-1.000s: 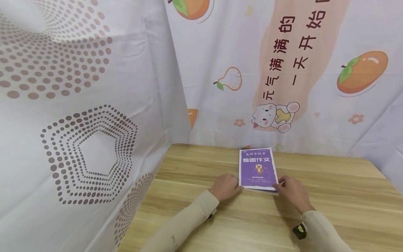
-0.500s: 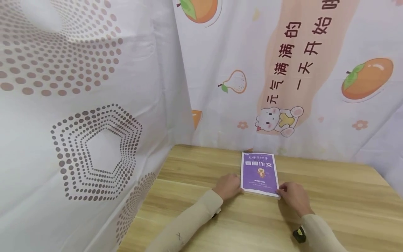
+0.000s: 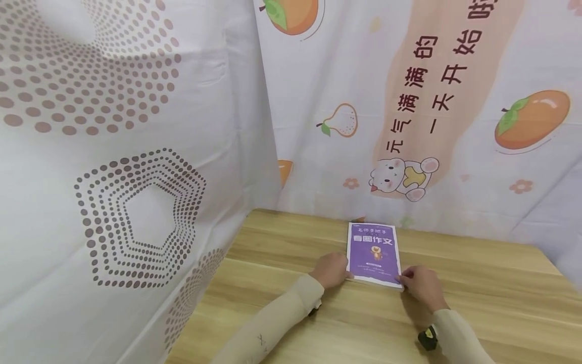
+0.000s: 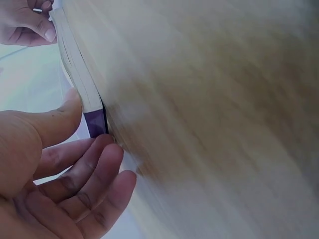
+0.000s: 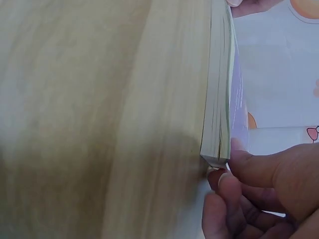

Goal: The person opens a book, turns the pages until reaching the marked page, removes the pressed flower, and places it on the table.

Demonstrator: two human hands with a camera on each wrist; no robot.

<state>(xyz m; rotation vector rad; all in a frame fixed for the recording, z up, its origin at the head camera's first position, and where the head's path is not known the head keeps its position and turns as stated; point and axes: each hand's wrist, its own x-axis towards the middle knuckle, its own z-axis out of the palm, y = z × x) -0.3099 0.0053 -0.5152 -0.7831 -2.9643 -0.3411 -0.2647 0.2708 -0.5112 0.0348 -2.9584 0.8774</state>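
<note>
A purple book (image 3: pixel 372 258) with white borders, Chinese lettering and a small cartoon animal lies face up on the wooden table. At its lower left corner is my left hand (image 3: pixel 330 269); in the left wrist view the thumb (image 4: pixel 60 119) lies along the cover side and curled fingers meet the purple spine (image 4: pixel 95 123). My right hand (image 3: pixel 424 286) pinches the lower right corner. The right wrist view shows that thumb (image 5: pixel 256 167) on the cover, fingertips at the corner below, and the pale page edges (image 5: pixel 217 99) facing the camera.
The wooden table (image 3: pixel 477 288) runs up to a white curtain (image 3: pixel 309 91) printed with fruit, a cartoon bear and lettering. On the left hangs another white cloth (image 3: pixel 150 217) with brown dot patterns. A dark wrist device (image 3: pixel 427 337) sits at the right cuff.
The purple strip that stuck out below the cover at the lower right no longer shows; the book's edges look even. Both hands keep to its lower corners. The head view has shifted slightly.
</note>
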